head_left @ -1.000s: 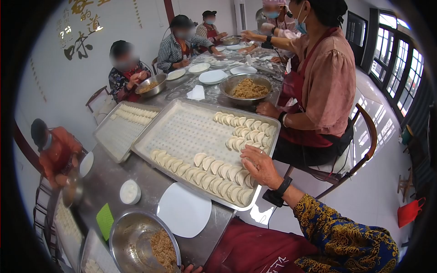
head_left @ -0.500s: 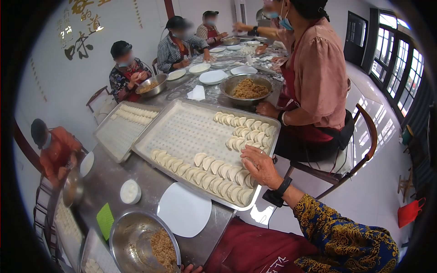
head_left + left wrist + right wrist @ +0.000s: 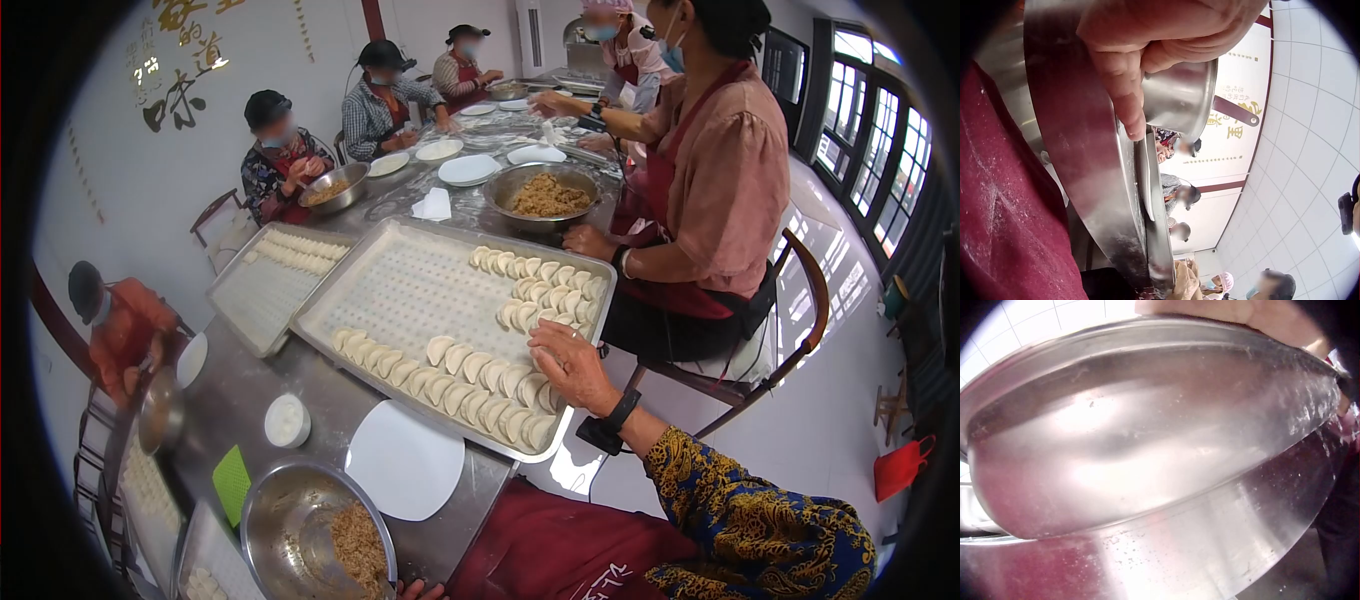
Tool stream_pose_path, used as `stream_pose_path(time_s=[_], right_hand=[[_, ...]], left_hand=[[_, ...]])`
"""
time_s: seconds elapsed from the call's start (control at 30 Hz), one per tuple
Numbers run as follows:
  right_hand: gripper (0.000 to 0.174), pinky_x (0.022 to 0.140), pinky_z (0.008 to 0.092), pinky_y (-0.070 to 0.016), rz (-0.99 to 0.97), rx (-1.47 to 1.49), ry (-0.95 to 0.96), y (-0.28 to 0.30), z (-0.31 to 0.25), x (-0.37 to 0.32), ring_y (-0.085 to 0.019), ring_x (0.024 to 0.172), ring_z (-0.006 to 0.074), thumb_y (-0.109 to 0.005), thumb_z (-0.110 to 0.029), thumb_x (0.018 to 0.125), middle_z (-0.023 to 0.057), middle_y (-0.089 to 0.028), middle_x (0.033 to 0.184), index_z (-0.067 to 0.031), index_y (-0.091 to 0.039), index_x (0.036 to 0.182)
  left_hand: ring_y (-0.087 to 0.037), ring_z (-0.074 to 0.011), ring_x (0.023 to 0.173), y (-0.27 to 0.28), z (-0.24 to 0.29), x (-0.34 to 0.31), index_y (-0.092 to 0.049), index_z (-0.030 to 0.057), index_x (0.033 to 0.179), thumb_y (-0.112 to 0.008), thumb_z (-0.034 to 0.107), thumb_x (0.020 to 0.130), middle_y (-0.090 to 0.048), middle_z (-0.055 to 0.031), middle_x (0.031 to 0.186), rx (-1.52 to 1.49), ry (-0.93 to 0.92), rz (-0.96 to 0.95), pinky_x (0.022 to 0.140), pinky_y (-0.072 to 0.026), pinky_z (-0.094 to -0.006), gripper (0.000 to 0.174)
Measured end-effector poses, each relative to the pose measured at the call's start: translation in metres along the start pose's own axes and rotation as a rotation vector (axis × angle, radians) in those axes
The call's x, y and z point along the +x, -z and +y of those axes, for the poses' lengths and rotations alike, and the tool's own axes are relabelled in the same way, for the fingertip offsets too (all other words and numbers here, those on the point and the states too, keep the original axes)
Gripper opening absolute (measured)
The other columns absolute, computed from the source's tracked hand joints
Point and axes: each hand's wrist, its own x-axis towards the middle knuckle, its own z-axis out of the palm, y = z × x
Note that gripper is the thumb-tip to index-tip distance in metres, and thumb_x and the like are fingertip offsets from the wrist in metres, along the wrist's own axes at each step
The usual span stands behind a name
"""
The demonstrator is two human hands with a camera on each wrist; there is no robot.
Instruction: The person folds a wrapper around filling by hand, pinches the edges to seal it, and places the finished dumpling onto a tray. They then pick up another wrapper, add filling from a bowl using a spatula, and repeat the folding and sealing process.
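Note:
My right hand (image 3: pixel 575 370) rests, fingers relaxed, on the near right edge of a metal tray (image 3: pixel 400 290) with rows of crescent dumplings (image 3: pixel 480 372). In the right wrist view part of this hand (image 3: pixel 1235 309) lies over the tray's rim, above its shiny side. My left hand (image 3: pixel 422 591) shows only at the bottom of the head view, beside a steel bowl (image 3: pixel 280 530) of minced filling (image 3: pixel 358 545). From the left wrist, the left hand (image 3: pixel 1172 31) rests at the table edge with a finger stretched down beside the bowl; a flat metal handle (image 3: pixel 1238 112) sticks out above the bowl.
A white round board (image 3: pixel 405 460) lies by the tray, near a small white bowl (image 3: pixel 287 421) and a green scraper (image 3: pixel 231 487). Another dumpling tray (image 3: pixel 270 295) adjoins. A person in a pink top (image 3: pixel 730 180) sits at the right; several others work along the table.
My hands keep their places. The person in pink leans away and then back, an arm reaching over the far table; others at the far end shift slightly.

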Motion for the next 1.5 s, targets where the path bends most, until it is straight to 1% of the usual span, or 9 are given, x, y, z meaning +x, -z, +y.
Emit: stream_pose_path(time_s=[0.4,0.77,1.07,1.4,1.5], right_hand=[[0.02,0.102,0.0431,-0.0442,0.004,-0.008,0.004,0.0005,-0.0011,0.0014,-0.054,0.123,0.0354,-0.058,-0.015,0.093,0.0171,-0.066,0.115,-0.0003,-0.065,0.105],[0.02,0.1,0.043,-0.045,0.015,-0.016,0.011,-0.0006,-0.0002,0.0004,-0.055,0.122,0.0357,-0.058,-0.014,0.093,0.0171,-0.066,0.114,-0.0005,-0.065,0.106],[0.02,0.1,0.0425,-0.0452,0.013,-0.021,0.019,-0.0001,-0.0005,-0.0003,-0.055,0.122,0.0349,-0.058,-0.014,0.093,0.0168,-0.067,0.112,0.0013,-0.065,0.104],[0.02,0.099,0.0427,-0.0455,0.018,-0.022,0.025,-0.0002,0.0003,-0.0002,-0.056,0.121,0.0352,-0.058,-0.013,0.093,0.0175,-0.068,0.11,0.0018,-0.066,0.105],[0.021,0.099,0.0427,-0.0455,0.019,-0.023,0.027,-0.001,0.0018,-0.0008,-0.056,0.121,0.0354,-0.058,-0.014,0.094,0.0176,-0.068,0.11,0.0019,-0.065,0.106]], left_hand=[[-0.072,-0.0318,0.08,0.0017,-0.0022,0.0016,-0.051,-0.0072,0.122,-0.054,0.016,0.097,-0.067,-0.0228,0.105,-0.025,-0.006,0.0,0.062,-0.0596,-0.0321,0.034],[-0.071,-0.0349,0.08,0.0015,-0.0038,0.0016,-0.047,-0.007,0.123,-0.054,0.013,0.096,-0.066,-0.0252,0.106,-0.024,-0.018,0.007,0.061,-0.0596,-0.0344,0.034],[-0.071,-0.0321,0.079,-0.0038,0.0029,-0.0031,-0.05,-0.007,0.121,-0.055,0.016,0.095,-0.067,-0.0229,0.105,0.007,0.001,0.022,0.062,-0.0589,-0.0328,0.035],[-0.071,-0.0335,0.08,-0.0012,0.0003,-0.0025,-0.049,-0.0069,0.123,-0.054,0.016,0.095,-0.067,-0.0232,0.106,0.002,-0.007,0.02,0.062,-0.0592,-0.0344,0.036],[-0.071,-0.0346,0.08,-0.0003,0.0001,-0.0011,-0.049,-0.0068,0.122,-0.054,0.016,0.095,-0.067,-0.0237,0.106,0.004,0.016,0.023,0.061,-0.0592,-0.0347,0.035]])
